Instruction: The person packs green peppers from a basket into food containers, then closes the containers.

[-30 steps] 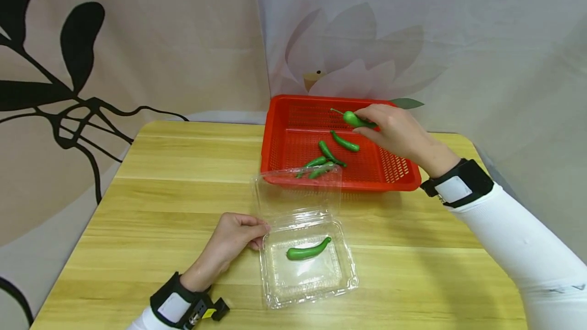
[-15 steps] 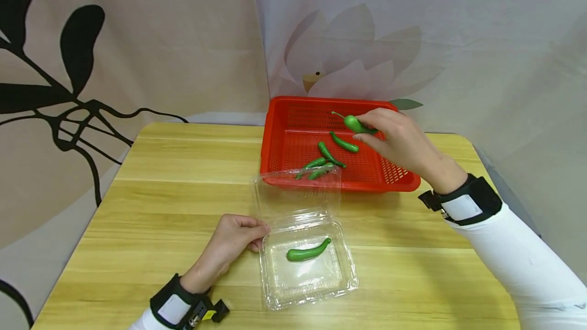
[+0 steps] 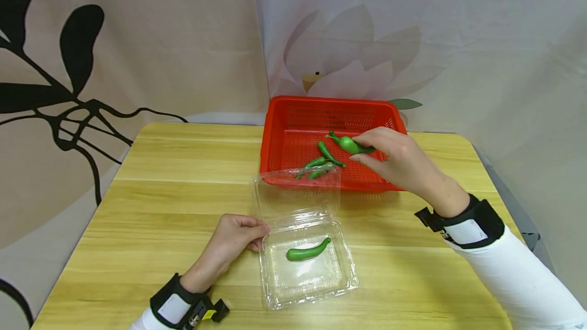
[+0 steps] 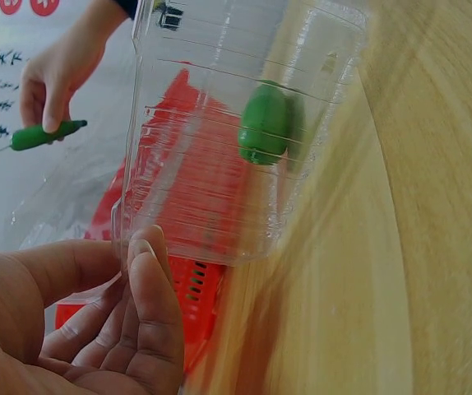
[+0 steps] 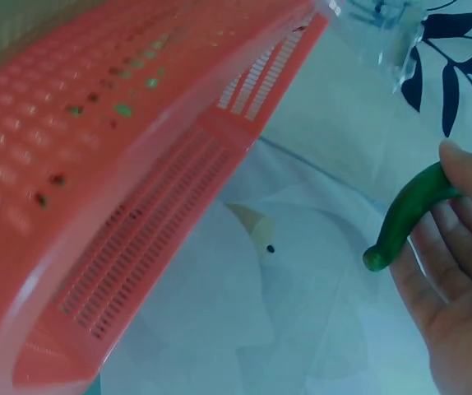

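My right hand (image 3: pixel 405 164) pinches a green chili pepper (image 3: pixel 349 144) between thumb and fingers, above the right part of the red basket (image 3: pixel 293 139). The pepper's thin stem points left in the head view, and its curved, dark body (image 5: pixel 410 216) shows in the right wrist view. With thumb and fingertips, my left hand (image 3: pixel 231 241) grips the left edge of a clear plastic clamshell box (image 3: pixel 304 281) near its hinge. One green chili (image 3: pixel 308 252) lies inside the box's base. The raised lid (image 3: pixel 293 200) leans back over the basket's front rim.
Several more green chilies (image 3: pixel 326 153) lie in the basket, some seen through the lid. The wooden table (image 3: pixel 174 182) runs left and right of the box. A printed cloth (image 3: pixel 192 39) hangs behind the table's back edge.
My right hand has come down and nearer in the head view, carrying its chili from over the basket's back part. The left hand and the box have stayed in place.
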The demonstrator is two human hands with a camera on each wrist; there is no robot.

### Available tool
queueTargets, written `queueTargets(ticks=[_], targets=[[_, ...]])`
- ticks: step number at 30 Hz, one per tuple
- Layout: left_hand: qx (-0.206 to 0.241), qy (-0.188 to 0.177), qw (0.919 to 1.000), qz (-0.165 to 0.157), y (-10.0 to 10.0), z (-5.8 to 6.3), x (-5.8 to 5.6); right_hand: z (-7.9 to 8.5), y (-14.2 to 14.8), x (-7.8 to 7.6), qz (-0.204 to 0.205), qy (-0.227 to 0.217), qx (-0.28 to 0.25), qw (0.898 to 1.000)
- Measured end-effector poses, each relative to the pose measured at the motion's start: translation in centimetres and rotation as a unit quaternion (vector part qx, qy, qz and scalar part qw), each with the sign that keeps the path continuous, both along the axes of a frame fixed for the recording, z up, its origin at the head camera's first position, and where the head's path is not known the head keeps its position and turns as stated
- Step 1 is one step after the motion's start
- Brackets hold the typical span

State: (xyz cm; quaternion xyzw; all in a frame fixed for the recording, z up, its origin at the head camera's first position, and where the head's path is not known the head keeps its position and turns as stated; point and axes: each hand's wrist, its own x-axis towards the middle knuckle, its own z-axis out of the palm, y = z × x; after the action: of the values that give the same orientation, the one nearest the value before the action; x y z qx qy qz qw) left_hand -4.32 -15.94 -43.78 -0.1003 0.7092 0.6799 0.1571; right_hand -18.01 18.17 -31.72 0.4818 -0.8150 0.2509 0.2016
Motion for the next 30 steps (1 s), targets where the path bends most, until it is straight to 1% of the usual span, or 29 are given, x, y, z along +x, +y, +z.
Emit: queueTargets(ticks=[4,8,11,14,22,25,30], targets=[[-0.004,-0.003,1.0,0.003,0.1,0.0,-0.1,-0.4,-0.3,1.0,0.023,0.007,-0.007,1.0],[-0.009,-0.01,0.9999,0.006,0.2,0.0,-0.1,-1.1,-0.9,2.2,0.054,0.009,-0.024,0.998],[-0.008,-0.011,0.9999,0.007,0.2,0.0,-0.1,-1.8,-1.4,3.2,0.075,0.005,-0.037,0.997],[-0.006,-0.008,0.9999,0.007,0.1,0.0,0.0,-2.4,-1.8,4.3,0.089,-0.002,-0.036,0.995],[-0.011,-0.008,0.9999,0.009,0.2,-0.1,0.0,-4.1,-2.9,6.8,0.112,-0.04,0.023,0.993],[-0.013,-0.007,0.9999,0.008,0.2,-0.3,0.0,-5.1,-3.6,7.5,0.124,-0.034,0.043,0.991],[-0.016,-0.01,0.9998,0.008,0.2,-0.2,0.0,-6.4,-4.8,8.7,0.132,-0.051,0.08,0.987]])
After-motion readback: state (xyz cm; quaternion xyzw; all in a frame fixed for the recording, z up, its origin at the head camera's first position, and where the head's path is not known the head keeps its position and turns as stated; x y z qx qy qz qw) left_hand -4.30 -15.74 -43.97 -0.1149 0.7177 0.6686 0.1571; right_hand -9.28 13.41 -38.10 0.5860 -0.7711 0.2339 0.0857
